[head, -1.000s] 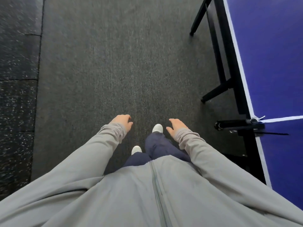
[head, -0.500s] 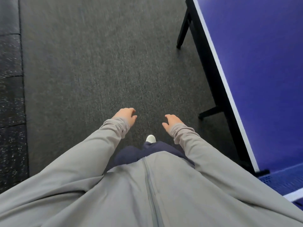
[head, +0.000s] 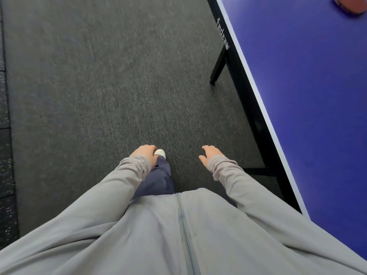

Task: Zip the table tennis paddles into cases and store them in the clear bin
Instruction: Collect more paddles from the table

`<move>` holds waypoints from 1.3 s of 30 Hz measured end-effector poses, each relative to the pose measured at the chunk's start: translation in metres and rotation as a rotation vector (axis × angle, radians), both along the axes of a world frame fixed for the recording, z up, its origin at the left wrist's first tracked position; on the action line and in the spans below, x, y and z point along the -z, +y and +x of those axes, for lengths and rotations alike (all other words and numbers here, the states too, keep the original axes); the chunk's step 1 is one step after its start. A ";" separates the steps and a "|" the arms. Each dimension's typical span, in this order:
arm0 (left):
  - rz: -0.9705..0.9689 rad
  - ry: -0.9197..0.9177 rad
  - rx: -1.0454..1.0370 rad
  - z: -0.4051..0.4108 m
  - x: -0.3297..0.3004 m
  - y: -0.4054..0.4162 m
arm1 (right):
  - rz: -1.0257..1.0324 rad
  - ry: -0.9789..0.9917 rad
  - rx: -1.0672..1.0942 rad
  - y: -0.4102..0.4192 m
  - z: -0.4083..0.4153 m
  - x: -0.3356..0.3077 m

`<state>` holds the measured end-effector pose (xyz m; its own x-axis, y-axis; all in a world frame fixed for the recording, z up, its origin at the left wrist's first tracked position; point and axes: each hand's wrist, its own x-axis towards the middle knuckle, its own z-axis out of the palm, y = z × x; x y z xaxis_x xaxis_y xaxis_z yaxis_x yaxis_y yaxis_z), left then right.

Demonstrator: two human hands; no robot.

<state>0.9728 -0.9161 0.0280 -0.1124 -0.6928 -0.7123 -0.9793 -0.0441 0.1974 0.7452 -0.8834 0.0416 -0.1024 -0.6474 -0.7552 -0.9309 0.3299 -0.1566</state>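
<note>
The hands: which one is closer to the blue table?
The right hand. It hangs on the side where the blue table runs, while the left hand is farther away, by the white shoe.

Blue desk (head: 309,108) with a white edge line and black frame is running along the right side, far to near. A red paddle (head: 351,5), cut off by the frame, is lying on it at the far right corner. Dark grey carpet floor (head: 103,92) is filling the middle; black speckled rubber tiles (head: 5,175) are lining the left edge. One black desk leg (head: 218,68) is standing on the carpet.
</note>
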 end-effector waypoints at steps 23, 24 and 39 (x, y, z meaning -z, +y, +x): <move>0.009 -0.037 0.164 -0.036 -0.006 -0.375 | -0.017 -0.109 0.184 -0.344 -0.012 0.004; 0.015 -0.038 0.175 -0.045 -0.008 -0.389 | -0.012 -0.111 0.201 -0.357 -0.019 0.004; 0.023 0.001 0.300 -0.077 -0.012 -0.570 | 0.052 -0.063 0.282 -0.516 -0.044 0.002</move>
<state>0.8955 -1.4864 0.0400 -0.3101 -0.6124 -0.7272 -0.9492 0.2426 0.2006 0.7012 -1.3991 0.0398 -0.2244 -0.5607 -0.7970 -0.7903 0.5833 -0.1878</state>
